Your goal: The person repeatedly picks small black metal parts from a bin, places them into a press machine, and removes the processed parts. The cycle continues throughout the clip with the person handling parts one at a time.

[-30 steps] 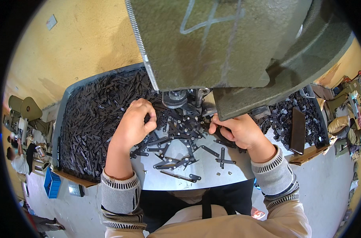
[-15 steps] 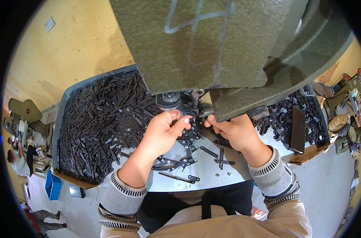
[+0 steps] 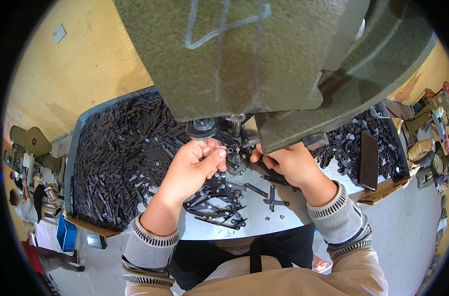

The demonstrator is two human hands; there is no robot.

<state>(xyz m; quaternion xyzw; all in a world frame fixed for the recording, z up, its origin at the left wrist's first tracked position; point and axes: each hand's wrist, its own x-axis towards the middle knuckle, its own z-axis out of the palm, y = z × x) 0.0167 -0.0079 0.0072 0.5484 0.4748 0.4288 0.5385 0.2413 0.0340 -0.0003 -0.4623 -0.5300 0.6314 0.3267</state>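
My left hand (image 3: 195,165) is closed in a pinch just below the head of a green machine (image 3: 234,64). Between its thumb and fingers is a small dark metal strip (image 3: 230,150) with a hole in its end. My right hand (image 3: 293,166) is beside the machine's working point, its fingers curled under the edge of the green casing. What those fingers hold, if anything, is hidden. Below my left hand lies a heap of riveted black metal links (image 3: 217,204) on the pale worktop (image 3: 264,224). Two crossed black strips (image 3: 272,200) lie to the right.
A large tray (image 3: 79,135) of loose black strips stands at the left. At the right is a pile of small black parts (image 3: 335,148), with a dark phone (image 3: 368,160) by it. A blue bin (image 3: 66,232) sits low at left, near a person's legs (image 3: 56,259).
My left hand has moved slightly left and down, and the strip's holed end now shows. My right hand has shifted slightly left. The links below lie differently, bunched closer together.
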